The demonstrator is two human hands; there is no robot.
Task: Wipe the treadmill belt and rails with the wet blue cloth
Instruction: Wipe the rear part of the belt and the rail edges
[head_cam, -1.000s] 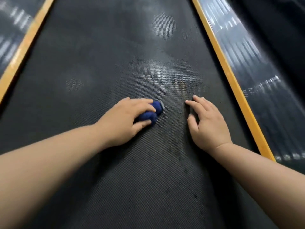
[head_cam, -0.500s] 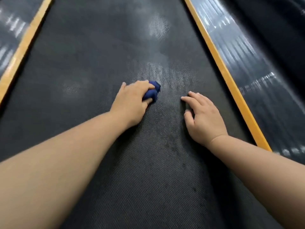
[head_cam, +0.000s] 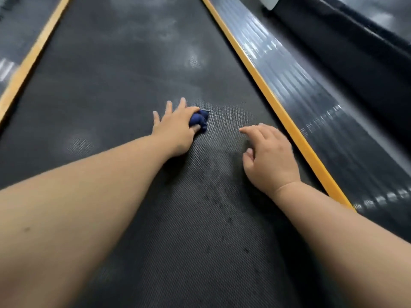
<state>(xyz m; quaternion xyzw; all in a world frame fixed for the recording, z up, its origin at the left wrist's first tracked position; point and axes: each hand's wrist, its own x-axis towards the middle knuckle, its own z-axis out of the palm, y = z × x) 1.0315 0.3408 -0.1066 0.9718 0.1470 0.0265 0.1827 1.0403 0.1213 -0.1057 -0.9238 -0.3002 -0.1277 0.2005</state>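
While belt (head_cam: 111,74) wiping is under way: left hand (head_cam: 175,130) pinches, apparently, balled cloth (head_cam: 201,120); right hand (head_cam: 271,156) splayed, empty (bracing). Next: firm strokes onward, then rails (head_cam: 311,96).

We recorded from one head-worn wide-angle camera, which looked forward and down along the treadmill belt (head_cam: 115,70) from close above, both rails (head_cam: 293,85) within frame.

My bunched cloth (head_cam: 200,120) is dark blue. The fine-dotted treadmill belt (head_cam: 111,85) is black, and the ribbed black side rails (head_cam: 311,90) have yellow edge strips (head_cam: 268,92).
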